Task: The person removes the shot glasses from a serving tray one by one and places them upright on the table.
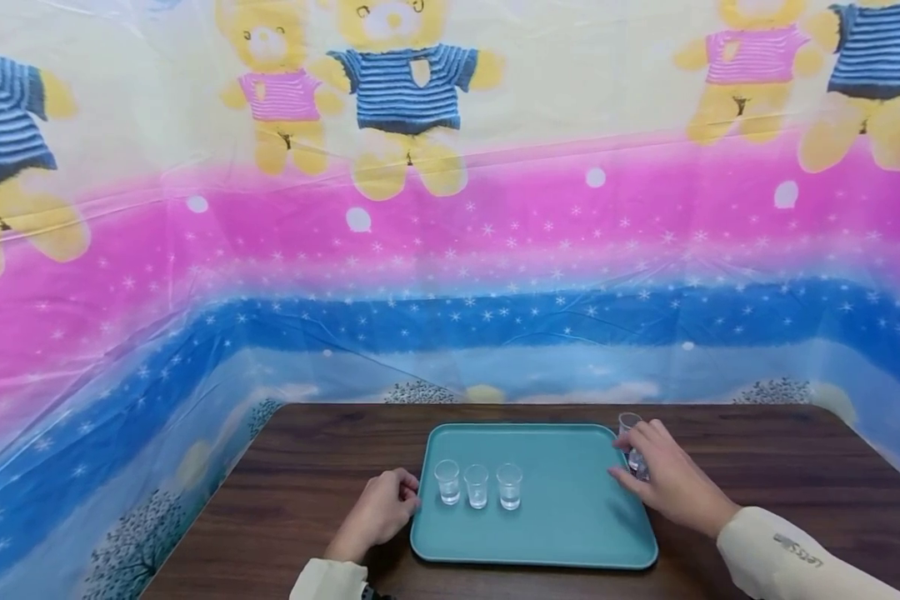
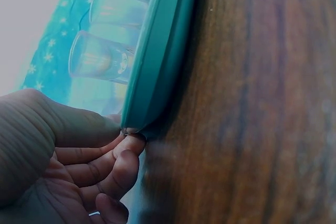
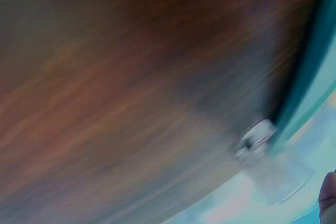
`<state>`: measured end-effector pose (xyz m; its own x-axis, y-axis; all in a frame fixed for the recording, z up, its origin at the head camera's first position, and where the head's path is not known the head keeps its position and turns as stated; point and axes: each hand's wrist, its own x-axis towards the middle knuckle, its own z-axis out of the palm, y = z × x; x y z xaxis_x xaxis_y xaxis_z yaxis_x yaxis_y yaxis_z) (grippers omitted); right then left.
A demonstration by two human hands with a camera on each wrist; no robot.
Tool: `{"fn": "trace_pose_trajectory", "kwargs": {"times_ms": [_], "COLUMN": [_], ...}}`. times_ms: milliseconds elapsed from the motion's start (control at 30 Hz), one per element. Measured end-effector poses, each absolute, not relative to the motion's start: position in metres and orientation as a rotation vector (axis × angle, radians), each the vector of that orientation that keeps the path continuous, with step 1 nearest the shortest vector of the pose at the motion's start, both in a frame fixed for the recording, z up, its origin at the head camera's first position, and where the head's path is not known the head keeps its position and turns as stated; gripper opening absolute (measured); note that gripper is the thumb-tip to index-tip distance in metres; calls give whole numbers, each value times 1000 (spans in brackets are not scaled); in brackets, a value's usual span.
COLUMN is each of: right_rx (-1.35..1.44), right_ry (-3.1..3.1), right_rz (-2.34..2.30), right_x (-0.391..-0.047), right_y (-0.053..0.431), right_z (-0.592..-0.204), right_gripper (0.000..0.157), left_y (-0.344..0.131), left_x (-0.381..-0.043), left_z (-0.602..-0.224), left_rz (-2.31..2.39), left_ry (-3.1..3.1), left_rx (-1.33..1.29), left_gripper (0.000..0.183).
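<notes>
A teal tray (image 1: 562,529) lies on the table, and three small clear glasses stand in a row on its left half, the middle one (image 1: 476,486) between the other two. My left hand (image 1: 378,510) is at the tray's left edge; in the left wrist view its thumb (image 2: 86,128) and bent fingers pinch the rim. Beyond the tray's right edge, my right hand (image 1: 675,479) reaches with thumb and fingers apart. Close by its fingers a clear glass (image 1: 629,422) is partly hidden. In the right wrist view that glass (image 3: 275,174) stands beside the tray, apart from the visible fingertip (image 3: 328,195).
The dark wooden table (image 1: 307,467) extends on both sides of the tray. Behind it hangs a printed cloth (image 1: 525,217) with teddy bears and pink and blue bands. Cream sleeves (image 1: 795,554) cover both forearms.
</notes>
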<state>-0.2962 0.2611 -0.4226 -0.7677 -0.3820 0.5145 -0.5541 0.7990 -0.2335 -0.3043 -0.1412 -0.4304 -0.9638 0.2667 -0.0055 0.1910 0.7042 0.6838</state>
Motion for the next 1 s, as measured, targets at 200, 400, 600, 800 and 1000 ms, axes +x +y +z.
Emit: {"fn": "trace_pose_trajectory", "kwargs": {"times_ms": [200,400,600,800,1000], "right_rx": [846,921,918,927,937], "right_ry": [-2496,-2556,-2651,-2662,-2636], "right_rz": [564,661,668,676,671], "right_x": [-298,-300,-300,-301,-301], "right_y": [217,174,150,144,143], "right_z": [-419,-415,-416,-421,-424], "right_gripper": [27,26,29,29,27], "left_y": [-141,-142,-141,-141,-143], "left_x": [-305,-304,-304,-305,-305], "left_z": [-430,-430,-429,-429,-429], "left_rz": [1105,1103,1105,1111,1108], "left_ry": [2795,2805,2813,2784,2796], "left_rx": [370,368,383,358,361], "left_gripper": [11,10,10,10,10]}}
